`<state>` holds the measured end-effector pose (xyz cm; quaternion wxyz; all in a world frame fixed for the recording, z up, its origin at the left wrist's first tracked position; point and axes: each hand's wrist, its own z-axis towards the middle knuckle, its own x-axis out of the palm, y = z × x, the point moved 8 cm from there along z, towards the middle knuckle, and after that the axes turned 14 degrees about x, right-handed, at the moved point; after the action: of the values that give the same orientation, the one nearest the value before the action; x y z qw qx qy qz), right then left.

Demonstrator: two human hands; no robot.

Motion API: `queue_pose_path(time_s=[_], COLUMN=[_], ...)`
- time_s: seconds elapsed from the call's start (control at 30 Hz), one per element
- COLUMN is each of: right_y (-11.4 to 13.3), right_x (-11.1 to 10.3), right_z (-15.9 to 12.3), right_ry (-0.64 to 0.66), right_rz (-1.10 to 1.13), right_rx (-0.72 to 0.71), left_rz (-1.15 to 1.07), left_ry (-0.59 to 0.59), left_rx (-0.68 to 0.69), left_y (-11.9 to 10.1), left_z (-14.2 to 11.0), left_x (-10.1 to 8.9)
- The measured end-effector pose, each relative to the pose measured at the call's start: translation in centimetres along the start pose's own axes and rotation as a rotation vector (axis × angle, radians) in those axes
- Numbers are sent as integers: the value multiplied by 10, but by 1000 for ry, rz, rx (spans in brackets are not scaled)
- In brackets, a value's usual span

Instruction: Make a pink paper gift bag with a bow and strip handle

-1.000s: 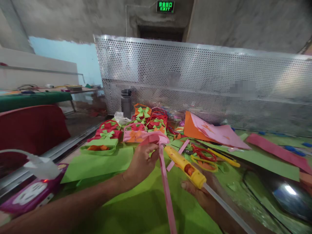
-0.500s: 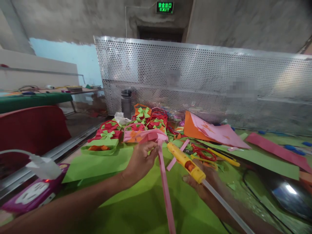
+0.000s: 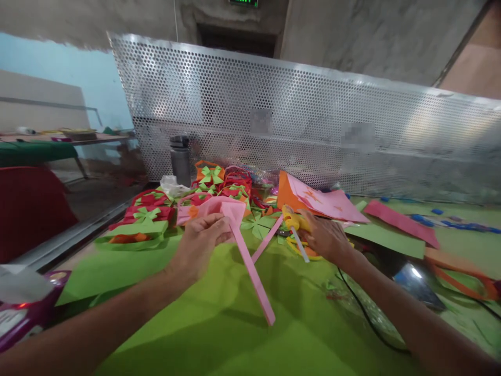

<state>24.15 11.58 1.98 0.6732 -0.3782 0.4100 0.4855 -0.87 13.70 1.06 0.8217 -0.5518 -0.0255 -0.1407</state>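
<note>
My left hand point(image 3: 201, 240) pinches a folded pink felt piece point(image 3: 234, 210), from which a long pink strip point(image 3: 254, 271) slants down toward me. My right hand point(image 3: 326, 237) is closed around a yellow glue gun point(image 3: 291, 215), and its clear glue stick point(image 3: 300, 245) pokes out of the back. Between the hands a second pink strip point(image 3: 267, 240) lies on the green surface. Green cut-out shapes point(image 3: 258, 225) are spread just beyond it. Part of the glue gun's handle is hidden by my fingers.
Small red bags with green bows point(image 3: 146, 214) are bunched at the left, near a grey bottle point(image 3: 180, 161). Pink and orange sheets point(image 3: 324, 201) lie at the back right. A perforated metal panel point(image 3: 235, 94) stands behind. A black cable point(image 3: 364, 318) runs along the right.
My right hand has carried the glue gun away from the pink piece, to the right, and turned it. The pink piece is tilted more toward me. The view has shifted right and down.
</note>
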Motion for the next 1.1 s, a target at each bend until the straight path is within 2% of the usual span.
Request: queue_pose_path(time_s=[0.13,0.23,0.47,0.67,0.8,0.9,0.97,1.0,1.1], right_y=[4,4,21,25,32,52,68,76,88], right_x=[14,25,34,23,-2,-23,-36,-37,-40], right_z=[-4,-8,-23,-29,-35,-53,-70,-78,-92], right_ry=[10,11,79,94,-3,-110,-175,-158,-96], right_rz=[-86,-164,-231,-218,-179,-44,198,297,595], right_rx=[30,56,-25,-105,-85,-163,-282,-355,-451], left_rz=[-115,-123,-165,-317,-419,-501,-553,-574,-622], left_ry=[-44,-22,-6,-19,-32,3,63,94,125], left_rx=[-85,-94,-155,-228,-259,-298,-309,-311,-312], left_y=[4,2,4,5,3,4,4,3,5], left_z=[-6,-10,-18,-26,-31,-37,-41,-44,-51], left_x=[3,7,12,22,30,40,49,53,63])
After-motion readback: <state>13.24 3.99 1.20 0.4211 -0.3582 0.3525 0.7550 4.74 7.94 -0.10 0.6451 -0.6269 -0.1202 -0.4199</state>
